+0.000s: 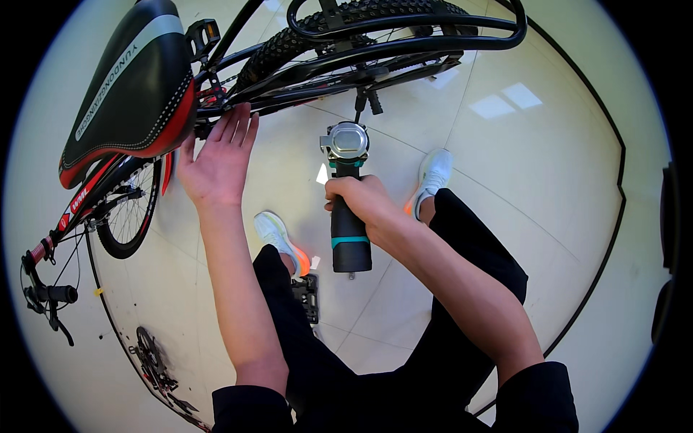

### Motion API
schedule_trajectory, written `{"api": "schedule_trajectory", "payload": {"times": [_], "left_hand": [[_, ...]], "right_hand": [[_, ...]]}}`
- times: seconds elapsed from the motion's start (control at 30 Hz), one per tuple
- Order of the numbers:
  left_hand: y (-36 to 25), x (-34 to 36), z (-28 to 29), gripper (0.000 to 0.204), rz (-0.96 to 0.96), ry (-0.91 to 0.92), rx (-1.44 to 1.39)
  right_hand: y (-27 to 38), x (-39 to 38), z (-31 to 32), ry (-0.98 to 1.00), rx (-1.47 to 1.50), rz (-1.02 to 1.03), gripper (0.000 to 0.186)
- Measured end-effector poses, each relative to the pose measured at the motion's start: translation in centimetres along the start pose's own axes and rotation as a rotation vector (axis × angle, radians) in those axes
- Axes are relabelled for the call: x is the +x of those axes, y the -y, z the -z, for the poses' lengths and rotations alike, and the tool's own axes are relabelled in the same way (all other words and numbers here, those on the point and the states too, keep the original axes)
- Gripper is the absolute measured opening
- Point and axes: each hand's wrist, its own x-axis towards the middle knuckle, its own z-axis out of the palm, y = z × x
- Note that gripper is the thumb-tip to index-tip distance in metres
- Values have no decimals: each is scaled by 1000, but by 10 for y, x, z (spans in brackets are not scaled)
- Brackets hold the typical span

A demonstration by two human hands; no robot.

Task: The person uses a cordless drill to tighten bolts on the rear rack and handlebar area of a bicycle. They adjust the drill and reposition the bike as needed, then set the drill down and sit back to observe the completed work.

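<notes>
My right hand (361, 202) is wrapped round the grip of a cordless power tool (350, 249), black with teal bands and a round silver head, looking like a small angle grinder. The tool stays upright in view, its head toward the bicycle. Palm up and fingers stretched out, my left hand (220, 169) holds nothing. Its fingertips reach the black frame tubes of the bicycle (249, 97), beside the black and red saddle (137, 94); I cannot tell whether they touch. The knobbly rear tyre (278, 54) and black rear rack (426, 45) lie beyond my hands.
A kickstand (373, 101) sticks out below the rear wheel. The handlebar (58, 294) and front wheel (128, 216) are at the left. A black slotted object (307, 296) lies by my left shoe (274, 234). Dark bicycle parts (151, 353) sit at the lower left.
</notes>
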Motion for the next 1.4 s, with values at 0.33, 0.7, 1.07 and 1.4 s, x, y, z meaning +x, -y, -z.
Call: {"api": "schedule_trajectory", "payload": {"times": [0.33,0.7,1.07,1.4], "left_hand": [[5,1,-8,89,-111,-112,299],[7,-10,-5,73,-71,-93,446],[69,-64,32,43,147,-389,867],[46,-105,33,34,421,-355,355]], "right_hand": [[4,11,5,-45,51,4,21],[1,3,-2,51,33,6,32],[-40,0,-8,-195,-364,194,27],[-72,-22,-31,-206,-902,636,27]]}}
